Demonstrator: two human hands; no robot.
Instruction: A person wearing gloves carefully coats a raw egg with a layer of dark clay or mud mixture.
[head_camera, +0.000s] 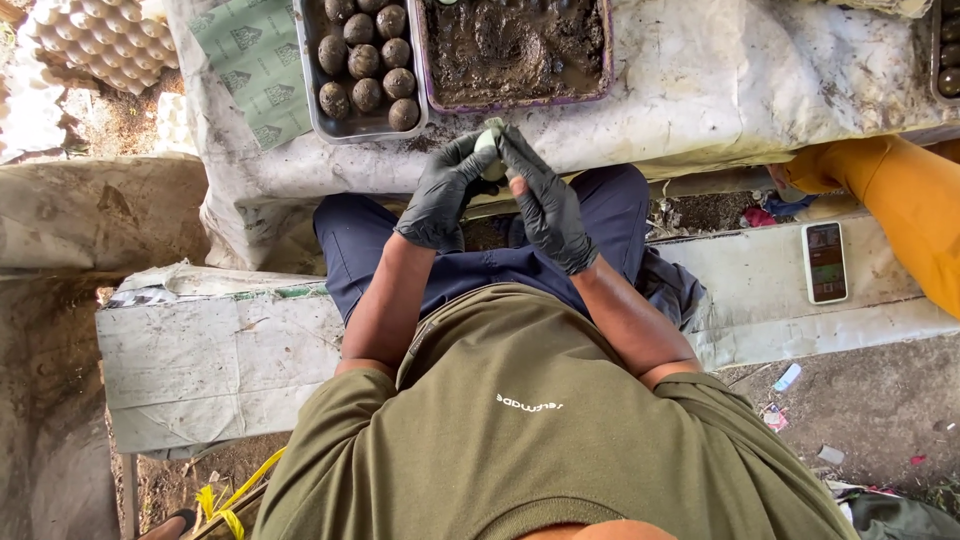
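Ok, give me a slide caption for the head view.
Both gloved hands, left hand and right hand, cup a pale egg beside trays of mud.

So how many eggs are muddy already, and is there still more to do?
Nine mud-coated eggs already sit in the metal tray, which looks about full. Right now the left hand and right hand, in black gloves, hold one pale egg between them, still clean. The purple tray of mud still holds plenty. How many uncoated eggs remain cannot be seen.
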